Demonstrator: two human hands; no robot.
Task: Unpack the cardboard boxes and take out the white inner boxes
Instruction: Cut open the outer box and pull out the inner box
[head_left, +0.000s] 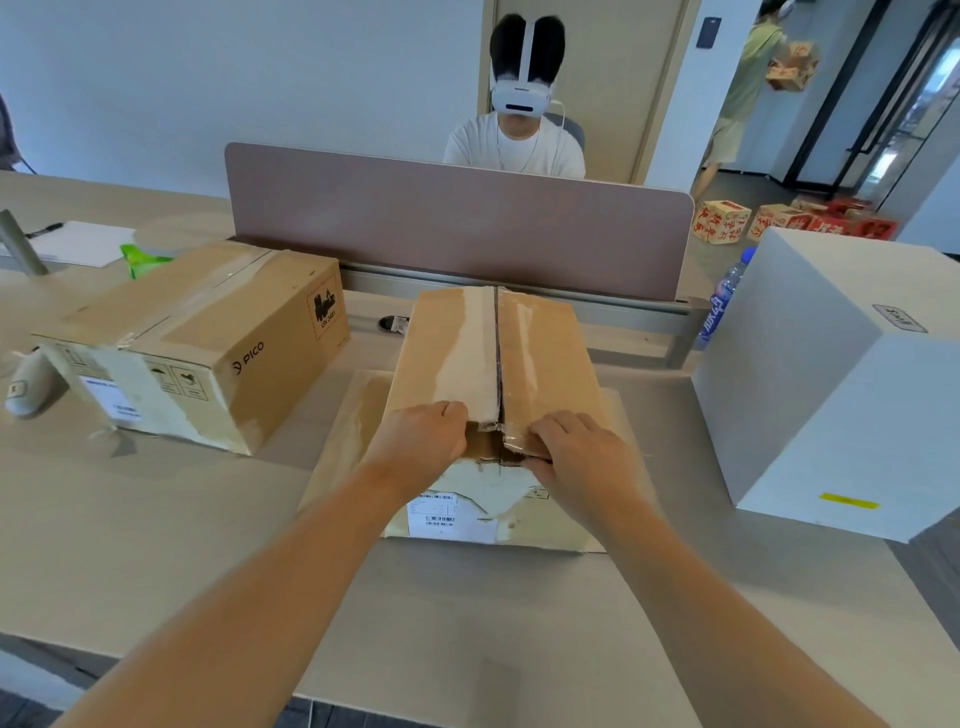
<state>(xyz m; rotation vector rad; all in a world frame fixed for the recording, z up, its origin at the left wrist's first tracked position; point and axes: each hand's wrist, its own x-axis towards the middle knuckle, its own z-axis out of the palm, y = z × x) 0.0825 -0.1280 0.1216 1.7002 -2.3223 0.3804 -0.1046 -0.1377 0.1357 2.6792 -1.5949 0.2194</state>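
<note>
A taped cardboard box (545, 353) stands in front of me on the table, its two top flaps meeting at a dark centre seam. My left hand (421, 436) grips the near end of the left flap, fingers curled under its edge. My right hand (576, 452) pinches the near end of the right flap with its torn clear tape. A second cardboard box (208, 338) marked PICO lies shut at the left. A white inner box (841, 395) stands at the right.
A flat cardboard sheet (358, 415) lies under the centre box. A brown desk divider (457, 218) runs across the back, with a person in a headset behind it. A blue-labelled bottle (722, 296) stands beside the white box. A beige mouse (28, 384) lies far left.
</note>
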